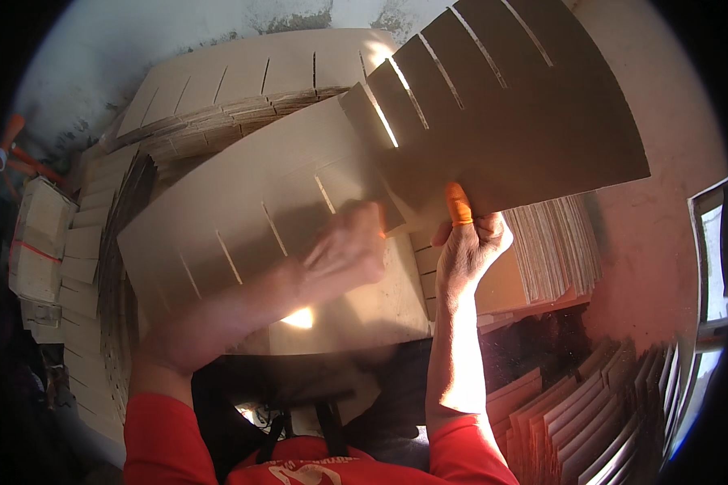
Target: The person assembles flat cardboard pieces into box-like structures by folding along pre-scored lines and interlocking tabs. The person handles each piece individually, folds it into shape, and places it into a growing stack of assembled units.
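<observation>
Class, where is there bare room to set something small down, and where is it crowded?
One bare patch shows on the pale board, bordered by the left forearm, the right forearm and the held cardboard above. It is crowded behind and at left with slotted stacks, and at right with upright sheets.

Around the work surface, stacks left, right and behind.
Above the work surface, the left slotted cardboard sheet overlaps, in view, the right slotted cardboard sheet. Behind it lies a slotted-sheet stack; to its left, a slotted-sheet pile with a strapped bundle beyond. To its right sits a cardboard stack; right and nearer the person, a row of cardboard sheets.
</observation>
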### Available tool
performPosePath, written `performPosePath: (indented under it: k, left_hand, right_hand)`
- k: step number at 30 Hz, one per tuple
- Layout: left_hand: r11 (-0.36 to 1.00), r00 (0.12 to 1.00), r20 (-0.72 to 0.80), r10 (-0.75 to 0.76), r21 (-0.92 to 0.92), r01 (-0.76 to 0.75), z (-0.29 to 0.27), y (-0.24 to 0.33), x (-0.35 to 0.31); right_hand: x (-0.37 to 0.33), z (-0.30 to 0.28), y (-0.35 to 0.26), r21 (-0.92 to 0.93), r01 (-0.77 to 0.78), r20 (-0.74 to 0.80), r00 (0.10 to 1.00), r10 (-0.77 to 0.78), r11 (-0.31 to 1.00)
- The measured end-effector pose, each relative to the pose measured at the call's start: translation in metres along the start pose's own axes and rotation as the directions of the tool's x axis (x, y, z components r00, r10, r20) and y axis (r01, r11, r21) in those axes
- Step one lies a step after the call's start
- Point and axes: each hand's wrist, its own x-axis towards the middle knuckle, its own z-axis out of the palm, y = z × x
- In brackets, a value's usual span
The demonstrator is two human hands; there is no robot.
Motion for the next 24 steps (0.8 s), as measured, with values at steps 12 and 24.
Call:
performPosePath:
  k: [12, 24]
  left_hand:
    - [0.877, 0.901, -0.142, -0.409, 0.211, 0.431, 0.062, -0.182, 0.041]
    - [0.921, 0.907, -0.176, -0.383, -0.001, 0.389, 0.053, -0.186, 0.057]
  right_hand:
    - [0.004, -0.002, -0.021, -0.336, -0.07, 0.034, 0.996, 0.087, 0.939]
    - [0.006, -0.01, 0.008, -0.246, -0.019, 0.068, 0.997, 0.037, 0.969]
